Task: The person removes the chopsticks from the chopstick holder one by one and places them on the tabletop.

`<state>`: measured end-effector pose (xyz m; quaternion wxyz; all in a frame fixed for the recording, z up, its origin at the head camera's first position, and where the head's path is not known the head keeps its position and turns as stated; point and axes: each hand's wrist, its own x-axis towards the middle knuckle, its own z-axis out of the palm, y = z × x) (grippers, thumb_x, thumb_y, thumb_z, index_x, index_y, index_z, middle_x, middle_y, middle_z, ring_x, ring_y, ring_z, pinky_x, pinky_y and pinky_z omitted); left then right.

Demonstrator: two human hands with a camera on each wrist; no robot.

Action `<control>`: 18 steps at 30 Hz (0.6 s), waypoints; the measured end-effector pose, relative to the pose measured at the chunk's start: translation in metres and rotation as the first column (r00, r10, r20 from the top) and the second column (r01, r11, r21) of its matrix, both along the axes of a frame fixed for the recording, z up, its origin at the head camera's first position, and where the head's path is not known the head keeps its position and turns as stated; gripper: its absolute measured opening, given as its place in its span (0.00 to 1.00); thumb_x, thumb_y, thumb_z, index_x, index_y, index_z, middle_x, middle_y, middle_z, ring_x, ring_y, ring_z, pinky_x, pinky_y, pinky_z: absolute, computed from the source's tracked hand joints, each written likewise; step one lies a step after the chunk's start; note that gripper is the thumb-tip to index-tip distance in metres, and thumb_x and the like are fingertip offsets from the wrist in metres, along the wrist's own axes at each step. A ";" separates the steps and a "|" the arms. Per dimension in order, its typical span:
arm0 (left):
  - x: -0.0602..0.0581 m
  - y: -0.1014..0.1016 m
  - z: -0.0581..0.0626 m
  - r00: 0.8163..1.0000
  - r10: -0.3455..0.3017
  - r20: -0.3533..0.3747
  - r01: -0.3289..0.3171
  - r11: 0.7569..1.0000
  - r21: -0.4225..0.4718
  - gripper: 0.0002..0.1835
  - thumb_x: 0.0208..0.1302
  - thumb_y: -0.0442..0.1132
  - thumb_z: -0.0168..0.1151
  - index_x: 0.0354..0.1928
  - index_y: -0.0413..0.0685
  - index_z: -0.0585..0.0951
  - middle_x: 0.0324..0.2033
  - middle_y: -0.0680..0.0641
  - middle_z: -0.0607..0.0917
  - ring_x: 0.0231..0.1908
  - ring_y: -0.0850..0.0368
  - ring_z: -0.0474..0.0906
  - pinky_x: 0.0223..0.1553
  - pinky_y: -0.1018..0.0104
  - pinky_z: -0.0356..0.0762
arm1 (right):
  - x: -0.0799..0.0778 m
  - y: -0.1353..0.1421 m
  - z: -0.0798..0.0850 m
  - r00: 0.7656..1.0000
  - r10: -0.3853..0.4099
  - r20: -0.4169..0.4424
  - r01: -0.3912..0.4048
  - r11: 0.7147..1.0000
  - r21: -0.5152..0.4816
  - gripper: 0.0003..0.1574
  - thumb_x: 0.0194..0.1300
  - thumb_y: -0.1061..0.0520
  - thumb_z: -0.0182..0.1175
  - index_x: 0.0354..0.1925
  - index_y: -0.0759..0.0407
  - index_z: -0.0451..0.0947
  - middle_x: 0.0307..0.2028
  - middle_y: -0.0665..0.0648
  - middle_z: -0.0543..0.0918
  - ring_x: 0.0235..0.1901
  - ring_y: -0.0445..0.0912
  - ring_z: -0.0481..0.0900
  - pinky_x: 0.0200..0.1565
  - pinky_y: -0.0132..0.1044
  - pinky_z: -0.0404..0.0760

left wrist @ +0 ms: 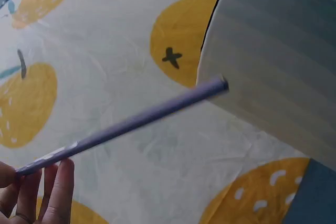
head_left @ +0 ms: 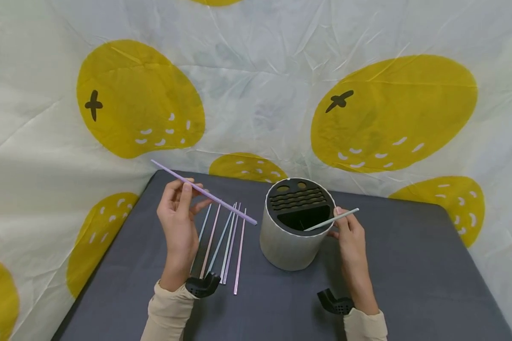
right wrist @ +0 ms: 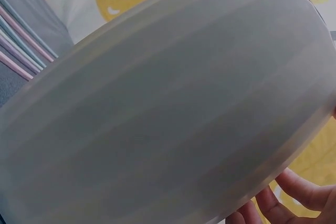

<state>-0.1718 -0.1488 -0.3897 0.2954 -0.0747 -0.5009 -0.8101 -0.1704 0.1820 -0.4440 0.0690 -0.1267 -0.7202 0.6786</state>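
In the head view my left hand [head_left: 179,222] pinches a lilac pencil [head_left: 222,202] in the air, left of the pen holder. The left wrist view shows that pencil [left wrist: 142,119] between thumb and fingertips, its blunt end pointing toward the holder. A pale, round pen holder [head_left: 288,248] with a black slotted top stands on the table. My right hand [head_left: 351,237] holds it at its right side; the right wrist view shows fingers [right wrist: 299,190] against its wall [right wrist: 173,103]. A pale green pencil [head_left: 330,220] slants out of the front compartment, passing over the rim by the right fingers.
Several pastel pencils [head_left: 240,255] lie on the dark grey table [head_left: 409,265] between the left hand and the holder, partly behind the left wrist. A white cloth with yellow fruit prints [head_left: 256,104] hangs behind the table. Each wrist wears a black device [head_left: 202,285].
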 end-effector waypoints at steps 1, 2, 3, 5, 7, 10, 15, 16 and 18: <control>-0.001 -0.004 -0.002 1.000 0.004 0.028 -0.004 1.000 -0.016 0.10 0.77 0.34 0.59 0.49 0.31 0.79 0.38 0.43 0.86 0.36 0.52 0.87 0.36 0.59 0.91 | 0.000 -0.001 0.000 1.000 0.001 -0.001 -0.001 1.000 -0.004 0.27 0.79 0.40 0.55 0.60 0.58 0.77 0.53 0.44 0.77 0.49 0.34 0.79 0.44 0.24 0.82; -0.003 -0.008 -0.004 0.998 0.011 0.061 -0.009 0.999 -0.038 0.12 0.77 0.36 0.60 0.50 0.30 0.79 0.38 0.44 0.86 0.35 0.53 0.88 0.35 0.60 0.90 | 0.000 -0.002 0.000 1.000 -0.001 -0.001 0.001 1.000 -0.007 0.27 0.79 0.39 0.55 0.60 0.59 0.77 0.53 0.44 0.77 0.49 0.35 0.79 0.44 0.25 0.82; -0.006 -0.010 -0.007 0.995 0.012 0.095 -0.006 0.998 -0.061 0.14 0.77 0.37 0.60 0.50 0.29 0.79 0.37 0.44 0.86 0.35 0.54 0.87 0.34 0.61 0.90 | 0.000 -0.002 0.000 1.000 -0.002 -0.002 0.002 1.000 -0.013 0.27 0.79 0.40 0.55 0.60 0.58 0.77 0.52 0.43 0.77 0.49 0.36 0.79 0.44 0.25 0.82; -0.012 -0.014 -0.013 0.984 0.022 0.175 0.000 0.992 -0.127 0.16 0.77 0.38 0.61 0.52 0.27 0.79 0.37 0.46 0.87 0.33 0.56 0.87 0.33 0.62 0.90 | 0.000 0.000 0.000 1.000 -0.003 0.000 0.003 1.000 -0.018 0.26 0.79 0.40 0.55 0.59 0.58 0.78 0.51 0.42 0.78 0.49 0.36 0.79 0.45 0.25 0.82; -0.018 -0.016 -0.022 0.966 0.028 0.256 0.023 0.980 -0.195 0.16 0.76 0.38 0.62 0.53 0.28 0.81 0.35 0.47 0.87 0.32 0.58 0.86 0.31 0.64 0.89 | -0.001 0.001 -0.001 1.000 -0.004 0.000 0.004 1.000 -0.023 0.25 0.79 0.40 0.56 0.58 0.57 0.79 0.51 0.42 0.79 0.49 0.36 0.79 0.45 0.25 0.82; -0.027 -0.019 -0.036 0.938 0.029 0.344 0.069 0.960 -0.271 0.14 0.76 0.38 0.63 0.53 0.32 0.83 0.34 0.50 0.87 0.30 0.58 0.85 0.30 0.64 0.89 | -0.003 0.001 -0.001 1.000 -0.006 -0.005 0.006 1.000 -0.024 0.21 0.78 0.40 0.57 0.54 0.53 0.81 0.50 0.42 0.79 0.49 0.37 0.80 0.45 0.26 0.82; -0.040 -0.024 -0.054 0.915 0.083 0.396 0.076 0.926 -0.370 0.14 0.75 0.41 0.64 0.53 0.39 0.87 0.34 0.49 0.88 0.28 0.59 0.83 0.33 0.62 0.88 | -0.004 0.000 -0.001 1.000 -0.009 -0.013 0.009 1.000 -0.025 0.19 0.78 0.39 0.57 0.50 0.50 0.82 0.49 0.43 0.80 0.50 0.38 0.80 0.45 0.26 0.82; -0.042 -0.025 -0.057 0.911 0.099 0.400 0.068 0.921 -0.384 0.14 0.75 0.42 0.64 0.53 0.40 0.87 0.35 0.47 0.88 0.28 0.59 0.83 0.33 0.63 0.87 | -0.005 0.000 -0.001 1.000 -0.010 -0.012 0.009 1.000 -0.026 0.19 0.78 0.39 0.57 0.50 0.51 0.82 0.48 0.43 0.80 0.49 0.38 0.80 0.45 0.26 0.82; -0.043 -0.027 -0.063 0.903 0.144 0.406 0.041 0.910 -0.412 0.13 0.75 0.43 0.64 0.52 0.42 0.88 0.37 0.40 0.87 0.29 0.58 0.82 0.33 0.65 0.86 | -0.004 -0.001 -0.001 1.000 -0.008 -0.005 0.007 1.000 -0.028 0.19 0.78 0.40 0.57 0.50 0.51 0.82 0.47 0.41 0.81 0.48 0.37 0.80 0.45 0.27 0.82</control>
